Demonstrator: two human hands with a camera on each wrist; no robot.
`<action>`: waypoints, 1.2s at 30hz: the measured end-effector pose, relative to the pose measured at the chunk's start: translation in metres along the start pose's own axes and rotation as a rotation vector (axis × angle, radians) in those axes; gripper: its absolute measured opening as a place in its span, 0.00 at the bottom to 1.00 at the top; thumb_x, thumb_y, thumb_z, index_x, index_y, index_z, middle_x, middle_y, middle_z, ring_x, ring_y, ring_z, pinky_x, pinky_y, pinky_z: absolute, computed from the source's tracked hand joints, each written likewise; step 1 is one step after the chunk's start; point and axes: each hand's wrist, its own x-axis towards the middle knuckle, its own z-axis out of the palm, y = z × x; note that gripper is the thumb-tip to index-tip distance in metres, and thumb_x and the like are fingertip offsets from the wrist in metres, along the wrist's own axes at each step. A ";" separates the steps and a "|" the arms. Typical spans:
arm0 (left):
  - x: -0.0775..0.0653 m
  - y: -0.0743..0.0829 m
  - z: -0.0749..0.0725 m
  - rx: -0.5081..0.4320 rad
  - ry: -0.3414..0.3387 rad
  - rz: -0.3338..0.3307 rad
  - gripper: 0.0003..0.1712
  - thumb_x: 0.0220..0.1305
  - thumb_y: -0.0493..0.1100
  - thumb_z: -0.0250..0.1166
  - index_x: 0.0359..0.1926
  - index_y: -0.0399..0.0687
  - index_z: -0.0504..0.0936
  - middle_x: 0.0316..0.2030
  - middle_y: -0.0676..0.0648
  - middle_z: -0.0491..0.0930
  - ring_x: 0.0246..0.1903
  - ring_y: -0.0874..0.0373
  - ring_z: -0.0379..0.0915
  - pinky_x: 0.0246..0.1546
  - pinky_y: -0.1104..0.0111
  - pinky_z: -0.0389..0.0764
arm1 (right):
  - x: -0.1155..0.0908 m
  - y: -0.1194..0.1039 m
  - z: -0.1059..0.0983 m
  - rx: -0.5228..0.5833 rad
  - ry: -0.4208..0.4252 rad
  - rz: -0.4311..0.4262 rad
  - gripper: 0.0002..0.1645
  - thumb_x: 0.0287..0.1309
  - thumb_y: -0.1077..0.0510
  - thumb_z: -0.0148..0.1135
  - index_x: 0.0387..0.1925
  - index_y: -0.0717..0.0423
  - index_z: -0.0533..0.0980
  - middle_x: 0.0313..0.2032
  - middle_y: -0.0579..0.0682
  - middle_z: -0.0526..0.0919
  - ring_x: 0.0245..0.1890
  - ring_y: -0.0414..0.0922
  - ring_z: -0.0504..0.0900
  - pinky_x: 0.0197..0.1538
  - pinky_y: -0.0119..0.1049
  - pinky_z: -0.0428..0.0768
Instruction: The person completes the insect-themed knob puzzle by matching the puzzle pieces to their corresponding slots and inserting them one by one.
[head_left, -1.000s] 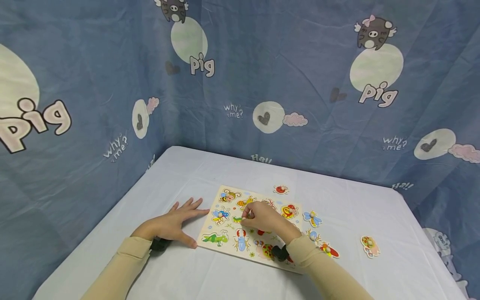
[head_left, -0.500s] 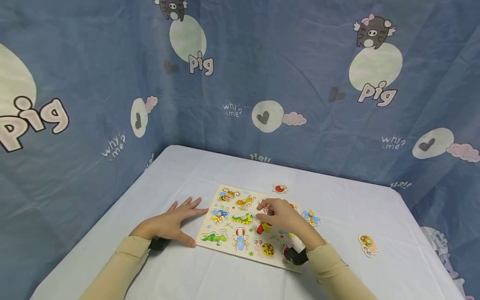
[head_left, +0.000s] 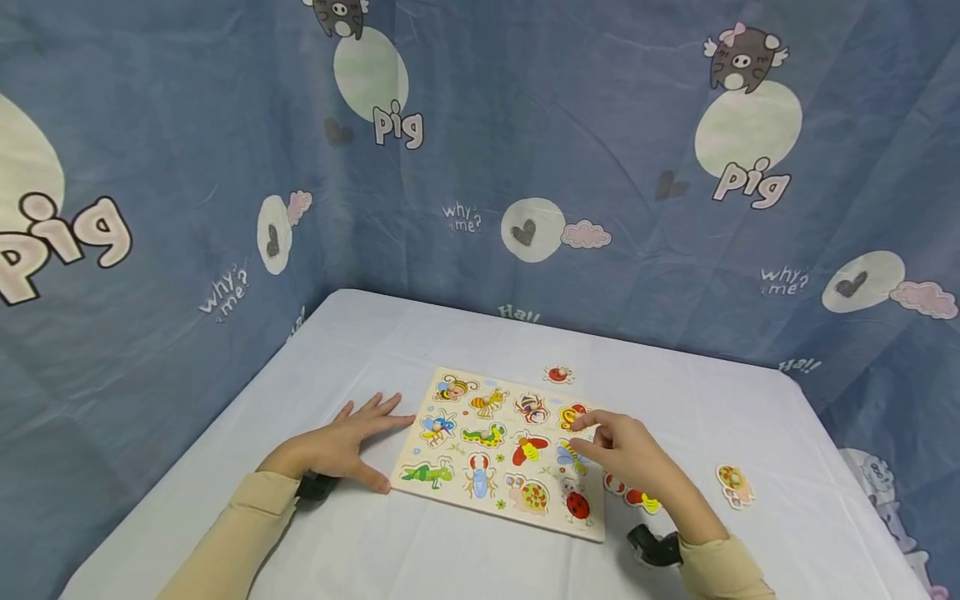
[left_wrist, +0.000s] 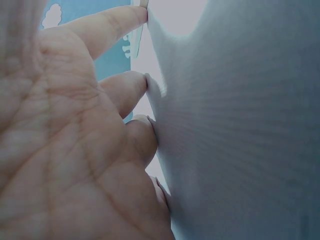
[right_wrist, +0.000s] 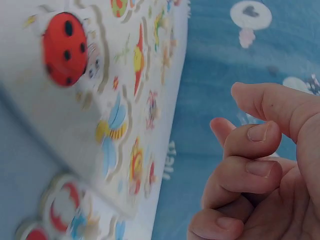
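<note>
A wooden insect peg puzzle board (head_left: 551,518) lies on the white table. My left hand (head_left: 341,447) rests on the cloth with fingers spread, thumb and index fingertips right at the board's left edge. Its palm (left_wrist: 65,135) fills the left wrist view. Over the board's right side hovers my right hand (head_left: 626,450), thumb and index finger apart and nothing between them. The other fingers (right_wrist: 245,175) are loosely bent in the right wrist view. A knobbed caterpillar piece (head_left: 484,435) sits in the board's middle row, and a knobbed bee piece (head_left: 453,388) in its far left corner.
Loose pieces lie around the board: a red bug (head_left: 558,374) behind it, a snail (head_left: 733,486) farther right, and a red-and-yellow fly (head_left: 647,502) partly under the right forearm. A blue patterned curtain (head_left: 420,233) stands behind the table.
My right hand has let go of the caterpillar piece and moved right across the board to its right edge, uncovering the middle pictures. The left hand has stayed in place.
</note>
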 end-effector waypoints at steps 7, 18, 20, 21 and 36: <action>0.002 -0.001 0.000 0.005 0.008 0.009 0.61 0.39 0.66 0.81 0.75 0.60 0.65 0.81 0.42 0.44 0.79 0.36 0.27 0.71 0.31 0.27 | -0.028 0.015 -0.012 0.000 0.045 0.048 0.17 0.61 0.50 0.69 0.49 0.52 0.82 0.15 0.44 0.68 0.14 0.36 0.62 0.18 0.29 0.64; 0.000 -0.005 0.006 0.015 0.014 0.023 0.61 0.38 0.68 0.80 0.75 0.62 0.65 0.81 0.43 0.44 0.79 0.36 0.28 0.71 0.30 0.28 | -0.065 0.037 -0.014 0.017 0.086 0.227 0.19 0.61 0.45 0.68 0.49 0.50 0.82 0.15 0.43 0.69 0.15 0.35 0.60 0.19 0.28 0.63; 0.000 -0.004 0.004 0.014 0.018 0.021 0.61 0.38 0.67 0.80 0.75 0.62 0.65 0.81 0.42 0.44 0.79 0.36 0.28 0.71 0.30 0.28 | -0.068 0.039 -0.015 0.010 0.103 0.250 0.19 0.61 0.45 0.69 0.49 0.49 0.83 0.15 0.43 0.69 0.15 0.35 0.60 0.18 0.28 0.62; 0.000 -0.004 0.003 0.015 0.020 0.020 0.61 0.38 0.67 0.80 0.75 0.62 0.65 0.81 0.42 0.44 0.79 0.36 0.28 0.71 0.30 0.28 | -0.069 0.039 -0.015 0.007 0.111 0.258 0.19 0.61 0.45 0.69 0.49 0.50 0.83 0.15 0.43 0.69 0.14 0.35 0.60 0.18 0.28 0.61; -0.001 0.000 0.001 0.003 0.009 -0.005 0.61 0.39 0.66 0.80 0.75 0.60 0.65 0.81 0.42 0.44 0.79 0.36 0.27 0.72 0.32 0.27 | -0.070 0.078 -0.019 0.071 0.159 0.393 0.25 0.59 0.43 0.69 0.53 0.53 0.81 0.17 0.46 0.72 0.15 0.38 0.63 0.18 0.30 0.62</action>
